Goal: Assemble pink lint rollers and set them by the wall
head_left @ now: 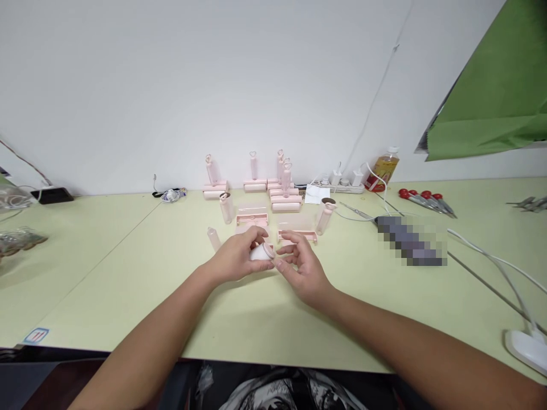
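Observation:
A small white cylinder with a pinkish end (pixel 261 251) lies in my left hand (pixel 237 255), whose fingers and thumb wrap round it. My right hand (pixel 304 270) is at the cylinder's right end, fingers curved and apart from the thumb; its thumb tip is close to the pink end, and I see nothing held in it. Just beyond the hands lie open pink cases (pixel 252 219) with clear lids. Pink tubes stand nearby, one (pixel 226 208) behind my left hand and another (pixel 325 218) behind my right.
Along the wall are stacked pink boxes (pixel 286 204), a white power strip (pixel 342 187) with chargers and an orange-labelled bottle (pixel 383 169). Red-ended tools (pixel 427 200) lie at the right, beyond a pixelated dark object (pixel 408 240). A coiled white cable (pixel 171 196) lies back left.

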The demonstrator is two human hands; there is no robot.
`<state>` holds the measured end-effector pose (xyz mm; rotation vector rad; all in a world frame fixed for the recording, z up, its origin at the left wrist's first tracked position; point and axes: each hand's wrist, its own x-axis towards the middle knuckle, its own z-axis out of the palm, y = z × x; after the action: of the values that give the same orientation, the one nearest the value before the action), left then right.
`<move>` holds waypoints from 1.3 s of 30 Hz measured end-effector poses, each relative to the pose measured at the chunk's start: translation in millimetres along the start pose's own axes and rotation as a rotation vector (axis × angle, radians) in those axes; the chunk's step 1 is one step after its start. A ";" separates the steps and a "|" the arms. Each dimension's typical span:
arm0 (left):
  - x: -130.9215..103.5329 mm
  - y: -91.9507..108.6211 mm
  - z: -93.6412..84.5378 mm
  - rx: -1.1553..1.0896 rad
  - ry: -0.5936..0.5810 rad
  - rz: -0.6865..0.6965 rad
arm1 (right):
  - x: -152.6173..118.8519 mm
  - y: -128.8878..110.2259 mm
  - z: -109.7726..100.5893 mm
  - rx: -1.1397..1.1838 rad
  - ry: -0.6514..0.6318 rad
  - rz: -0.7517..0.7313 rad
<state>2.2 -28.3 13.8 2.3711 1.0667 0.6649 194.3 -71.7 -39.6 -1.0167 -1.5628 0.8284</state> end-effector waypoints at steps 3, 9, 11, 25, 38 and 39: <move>-0.1 -0.6 -1.5 -0.020 0.012 -0.003 | -3.1 -3.7 0.4 -0.041 0.098 -0.056; -0.2 -6.4 0.2 -0.062 0.089 0.070 | -3.9 -8.7 -1.8 -0.090 -0.171 -0.082; -0.1 -6.7 1.1 -0.121 0.110 0.069 | -3.3 -8.7 -2.4 -0.073 -0.169 -0.099; -1.1 -2.5 6.9 -0.317 0.024 0.024 | -5.0 -9.9 -2.2 -0.075 -0.039 -0.106; 1.1 -0.9 28.8 -0.675 0.058 -0.025 | -0.8 -0.9 -0.7 0.116 -0.320 0.014; 1.3 -0.7 30.1 -0.685 0.068 -0.006 | -0.8 -0.1 -0.6 0.120 -0.309 0.020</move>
<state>20.3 -33.0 -9.8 1.7598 0.7133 0.9351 195.0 -72.4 -39.7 -0.8471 -1.7387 1.1210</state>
